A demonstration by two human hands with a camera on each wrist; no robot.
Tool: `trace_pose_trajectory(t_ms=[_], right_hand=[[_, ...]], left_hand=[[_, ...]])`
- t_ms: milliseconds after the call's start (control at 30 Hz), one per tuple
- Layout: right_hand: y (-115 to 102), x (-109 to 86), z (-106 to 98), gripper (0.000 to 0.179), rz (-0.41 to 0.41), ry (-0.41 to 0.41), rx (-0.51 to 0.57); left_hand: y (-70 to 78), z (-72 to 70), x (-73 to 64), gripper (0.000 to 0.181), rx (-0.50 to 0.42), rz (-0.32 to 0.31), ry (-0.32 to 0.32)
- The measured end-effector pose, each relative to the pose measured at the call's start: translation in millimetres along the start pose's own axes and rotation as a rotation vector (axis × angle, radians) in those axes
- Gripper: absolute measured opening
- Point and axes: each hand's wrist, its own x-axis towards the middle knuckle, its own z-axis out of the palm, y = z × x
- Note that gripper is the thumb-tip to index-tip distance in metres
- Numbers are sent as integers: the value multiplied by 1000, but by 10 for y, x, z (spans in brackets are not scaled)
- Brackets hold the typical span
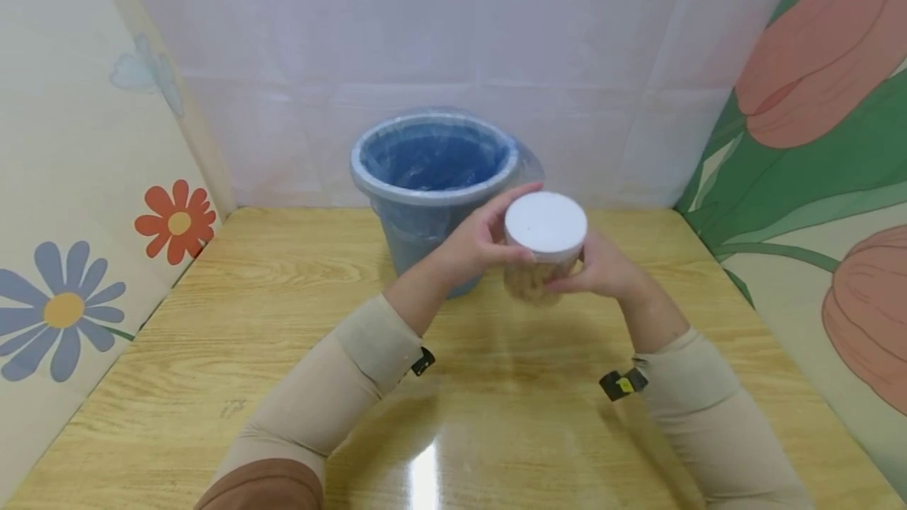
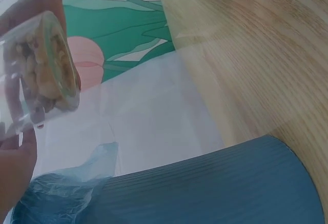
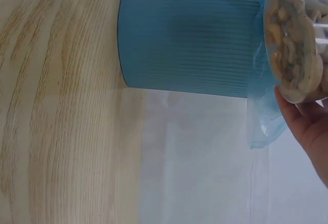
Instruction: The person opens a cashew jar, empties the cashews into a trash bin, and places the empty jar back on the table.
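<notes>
A clear jar [image 1: 526, 283] with a white lid [image 1: 546, 221] is held above the table, in front of the bin's right side. In the left wrist view, tan, nut-like pieces show through the jar [image 2: 43, 67], and its base is seen in the right wrist view [image 3: 289, 49]. My left hand [image 1: 482, 238] grips the jar from the left near the lid, thumb in front and fingers behind. From the right, my right hand [image 1: 601, 266] holds the jar's body with the thumb on its near side. Part of the fingers is hidden behind the jar.
Just behind the left hand stands a blue bin [image 1: 414, 230] lined with a thin, clear bluish bag [image 1: 526, 164]. The wood-grain table [image 1: 283, 321] meets a pale sheet [image 1: 298, 61] at the back. Flower-painted panels [image 1: 64, 179] border both sides.
</notes>
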Motion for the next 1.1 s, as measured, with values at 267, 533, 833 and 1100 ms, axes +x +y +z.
trace_pose_trajectory(t_ms=[267,533,833,1100], right_hand=[[19,18,17,94,-12,77,-53],[37,3,66,93,47,197,-134],[-80,34,111,93,106,265,-220],[-304,58,140,91,130,261,-229]], left_hand=[[-21,51,4,87,124,17,109],[-32,140,-15,92,234,-18,243],[-31,207,-2,94,281,16,329],[-40,230,6,96,329,7,362]])
